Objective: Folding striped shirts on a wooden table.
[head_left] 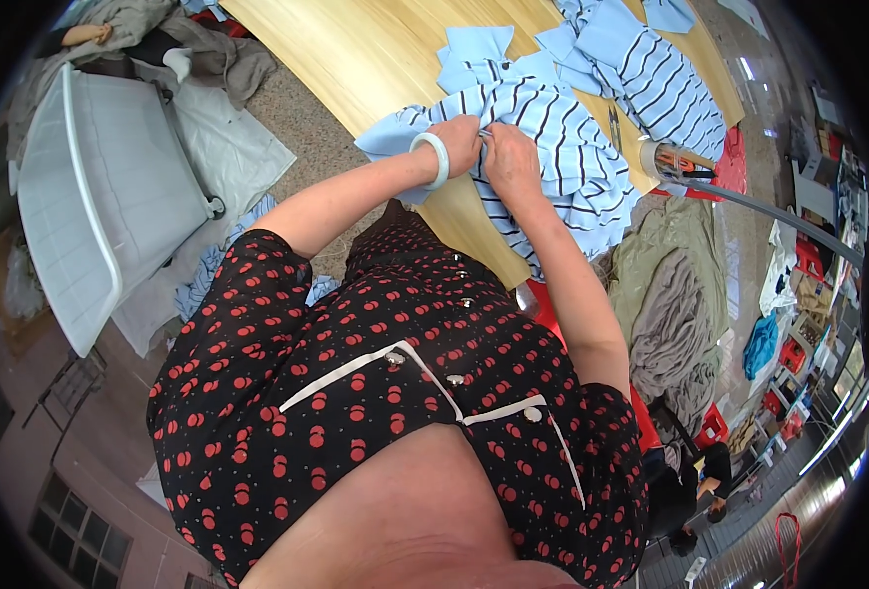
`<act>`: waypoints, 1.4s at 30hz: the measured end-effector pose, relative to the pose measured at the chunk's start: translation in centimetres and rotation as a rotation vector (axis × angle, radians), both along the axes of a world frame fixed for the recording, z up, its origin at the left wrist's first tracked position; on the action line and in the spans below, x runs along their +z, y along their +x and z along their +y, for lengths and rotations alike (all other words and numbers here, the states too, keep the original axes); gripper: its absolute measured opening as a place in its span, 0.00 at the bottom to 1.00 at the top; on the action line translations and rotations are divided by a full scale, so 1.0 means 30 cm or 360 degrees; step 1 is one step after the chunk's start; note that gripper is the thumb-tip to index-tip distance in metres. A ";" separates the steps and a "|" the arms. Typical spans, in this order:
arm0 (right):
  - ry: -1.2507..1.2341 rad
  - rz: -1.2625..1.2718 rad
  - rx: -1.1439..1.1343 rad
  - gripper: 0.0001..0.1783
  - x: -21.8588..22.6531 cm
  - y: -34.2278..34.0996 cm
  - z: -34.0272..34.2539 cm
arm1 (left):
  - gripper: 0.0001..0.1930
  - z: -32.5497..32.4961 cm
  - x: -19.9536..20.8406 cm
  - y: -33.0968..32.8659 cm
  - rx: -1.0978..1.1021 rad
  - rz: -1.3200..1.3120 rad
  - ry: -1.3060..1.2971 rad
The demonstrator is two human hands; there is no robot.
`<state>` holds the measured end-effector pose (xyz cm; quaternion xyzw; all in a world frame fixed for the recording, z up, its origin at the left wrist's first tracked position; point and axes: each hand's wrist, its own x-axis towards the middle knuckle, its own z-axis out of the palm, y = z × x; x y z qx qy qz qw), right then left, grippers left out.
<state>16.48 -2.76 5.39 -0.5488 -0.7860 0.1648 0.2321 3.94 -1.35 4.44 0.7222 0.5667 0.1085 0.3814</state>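
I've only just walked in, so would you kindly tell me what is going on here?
A person is pinching a light blue striped garment with the fingers of the left hand and right hand, held close together at the wooden table. More striped cloth lies farther along it, with a round tool holder nearby. A pale tub stands to the left.

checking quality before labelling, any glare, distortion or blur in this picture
Head view: fisheye distortion is strong toward the rim, with black corners; small glare patches on the floor at upper right; the cloth, left hand and right hand look fairly sharp, without obvious motion blur.
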 end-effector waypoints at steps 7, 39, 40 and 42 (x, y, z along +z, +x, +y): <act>0.0047 0.0006 0.0007 0.02 -0.006 0.002 -0.009 | 0.06 -0.002 -0.013 -0.015 -0.0007 -0.0180 0.0186; -0.0122 -0.0149 0.0144 0.05 0.048 0.125 0.000 | 0.18 0.160 0.030 0.014 -0.0422 0.0214 0.0188; -0.0115 -0.0113 0.0145 0.05 0.045 0.123 0.001 | 0.19 0.165 0.030 0.045 -0.0489 0.0339 0.0164; -0.0135 -0.0083 0.0152 0.05 0.047 0.119 0.001 | 0.19 0.168 0.022 0.079 -0.0578 0.0500 0.0103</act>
